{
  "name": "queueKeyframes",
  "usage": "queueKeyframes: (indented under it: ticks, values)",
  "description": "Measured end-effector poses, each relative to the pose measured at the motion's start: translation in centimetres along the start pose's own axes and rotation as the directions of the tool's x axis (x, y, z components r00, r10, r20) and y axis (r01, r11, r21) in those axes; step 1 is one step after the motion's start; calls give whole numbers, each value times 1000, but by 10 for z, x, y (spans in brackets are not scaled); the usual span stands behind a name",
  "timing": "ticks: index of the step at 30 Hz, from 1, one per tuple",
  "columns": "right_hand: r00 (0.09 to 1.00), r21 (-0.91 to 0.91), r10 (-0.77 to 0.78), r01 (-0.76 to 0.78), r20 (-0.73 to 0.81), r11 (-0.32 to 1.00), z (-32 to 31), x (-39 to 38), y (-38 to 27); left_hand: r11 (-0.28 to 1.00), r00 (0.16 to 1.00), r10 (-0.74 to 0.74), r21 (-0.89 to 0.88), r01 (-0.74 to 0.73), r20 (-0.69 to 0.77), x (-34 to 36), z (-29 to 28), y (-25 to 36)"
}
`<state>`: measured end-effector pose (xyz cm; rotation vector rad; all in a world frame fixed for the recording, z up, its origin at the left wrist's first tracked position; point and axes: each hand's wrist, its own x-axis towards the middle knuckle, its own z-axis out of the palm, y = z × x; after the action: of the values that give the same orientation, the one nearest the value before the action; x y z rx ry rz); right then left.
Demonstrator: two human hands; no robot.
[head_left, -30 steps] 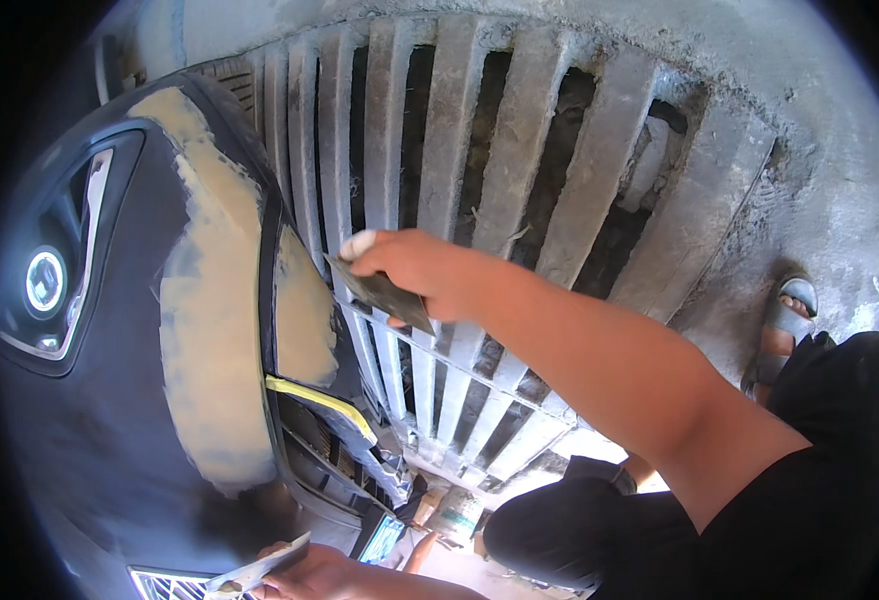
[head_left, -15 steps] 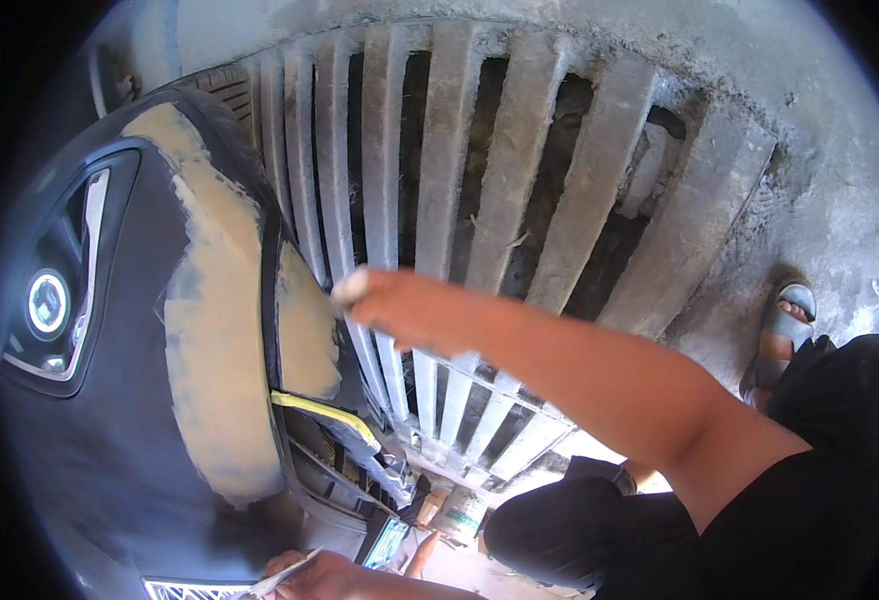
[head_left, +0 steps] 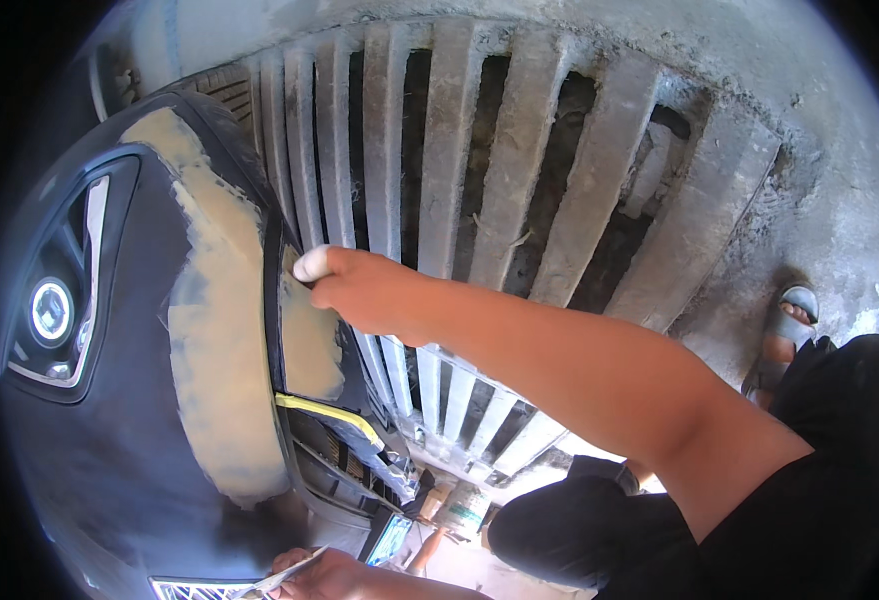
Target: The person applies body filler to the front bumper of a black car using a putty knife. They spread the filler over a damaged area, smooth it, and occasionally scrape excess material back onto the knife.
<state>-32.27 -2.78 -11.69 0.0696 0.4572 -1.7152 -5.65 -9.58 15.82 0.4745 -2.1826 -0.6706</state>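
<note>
My right hand [head_left: 359, 290] reaches from the lower right, with its fingers curled against the tan filler patch [head_left: 311, 340] on the narrow dark panel beside the car's bumper edge. One fingertip is whitish, wrapped or coated. Whatever the fingers pinch is hidden. A larger filler patch [head_left: 221, 350] with ragged edges covers the dark bumper [head_left: 129, 440] to the left. At the lower edge, my left hand [head_left: 324, 578] is closed around a thin flat plate [head_left: 294, 570] with a pale edge, beside the bumper's light mesh grille [head_left: 199, 588].
A lit headlight [head_left: 51, 310] sits at the far left. Yellow tape [head_left: 329, 412] edges an opening below the smaller patch. Slatted concrete grating [head_left: 449, 150] with deep gaps spans the ground. My sandalled foot [head_left: 797, 305] is at right; a pale tub [head_left: 464, 508] stands lower down.
My right hand has moved left and slightly up, from the smaller patch's right edge onto its upper part. My left hand with the plate has barely moved.
</note>
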Motion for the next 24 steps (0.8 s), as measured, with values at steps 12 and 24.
queueKeyframes:
  ticks: [12, 24]
  values:
    - [997, -133, -61, 54, -47, 990, 1, 4, -11, 998, 989, -64, -22, 61, -133, -3, 5, 4]
    - [981, 126, 186, -191, 45, 974, -23, -7, 33, 998, 998, -55, -33, 55, -7, -1, 5, 5]
